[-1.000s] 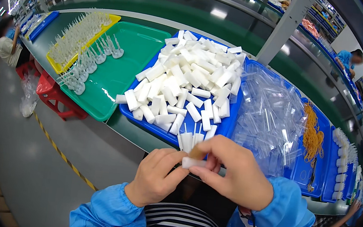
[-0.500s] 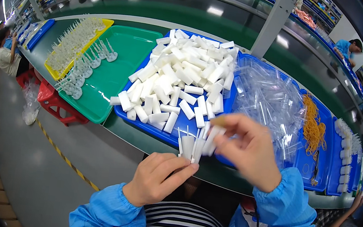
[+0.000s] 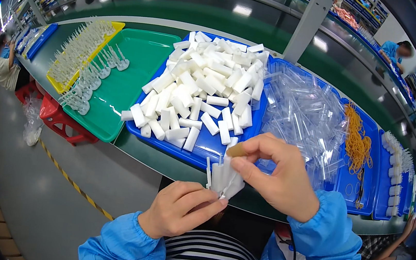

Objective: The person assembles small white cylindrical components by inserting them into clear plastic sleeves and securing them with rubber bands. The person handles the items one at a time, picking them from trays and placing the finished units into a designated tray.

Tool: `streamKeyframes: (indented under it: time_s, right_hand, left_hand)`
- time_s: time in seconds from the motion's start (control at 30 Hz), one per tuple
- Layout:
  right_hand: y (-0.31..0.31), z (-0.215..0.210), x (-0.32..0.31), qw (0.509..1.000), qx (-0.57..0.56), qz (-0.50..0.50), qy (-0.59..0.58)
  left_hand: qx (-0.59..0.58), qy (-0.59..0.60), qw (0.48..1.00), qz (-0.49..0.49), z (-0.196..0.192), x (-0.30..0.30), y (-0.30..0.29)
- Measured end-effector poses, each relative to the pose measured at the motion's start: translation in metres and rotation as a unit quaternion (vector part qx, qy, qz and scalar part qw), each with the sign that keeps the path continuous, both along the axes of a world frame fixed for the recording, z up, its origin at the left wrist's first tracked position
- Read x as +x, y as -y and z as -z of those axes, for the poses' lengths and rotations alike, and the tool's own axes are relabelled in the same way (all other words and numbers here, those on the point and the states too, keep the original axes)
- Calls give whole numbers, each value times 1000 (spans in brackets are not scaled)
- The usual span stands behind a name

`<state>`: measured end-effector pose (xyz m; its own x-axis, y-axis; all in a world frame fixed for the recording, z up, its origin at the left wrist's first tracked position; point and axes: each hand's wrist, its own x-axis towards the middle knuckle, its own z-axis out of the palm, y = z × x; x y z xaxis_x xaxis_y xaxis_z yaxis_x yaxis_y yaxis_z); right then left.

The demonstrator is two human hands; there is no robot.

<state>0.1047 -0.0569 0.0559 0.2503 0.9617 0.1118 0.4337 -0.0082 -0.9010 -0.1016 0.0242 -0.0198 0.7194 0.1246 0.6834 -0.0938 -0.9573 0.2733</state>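
Bundle of white pieces (image 3: 223, 177) held at the near edge of the bench (image 3: 143, 159)

The lower end of the bundle is enclosed by the left hand (image 3: 178, 209), whose fingers are curled and nearly closed. Thin rods are seen projecting upward among the pieces. The right hand (image 3: 279, 174) is partly open; its bent thumb and index finger are brought together at the upper end of one piece. Whether that piece is gripped or only touched cannot be told. A tan cover (image 3: 236, 149) is worn on a fingertip of the right hand.

Behind the bundle, loose white cylinders (image 3: 206, 80) are heaped in a blue tray (image 3: 209, 147). To the right, clear tubes (image 3: 303, 118) are piled, and orange bands (image 3: 356, 140) are gathered beyond them. To the left, stemmed clear pieces (image 3: 81, 92) are stood along a green tray (image 3: 144, 60), beside a yellow tray (image 3: 114, 31) filled with spiked pieces (image 3: 80, 52)
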Motion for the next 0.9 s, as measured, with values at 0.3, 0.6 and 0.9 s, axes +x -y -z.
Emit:
streamKeyframes:
  time_s: [0.3, 0.6, 0.9]
  right_hand:
    - [-2, 6, -6, 969, 154, -46, 186]
    - [-2, 24, -32, 983, 140, -64, 96]
    - [-76, 42, -3, 904, 218, 51, 364]
  left_hand:
    - [-52, 58, 996, -32, 7, 0, -6]
    - [-204, 201, 958, -34, 26, -6, -10]
    - [-47, 94, 986, -130, 10, -12, -26]
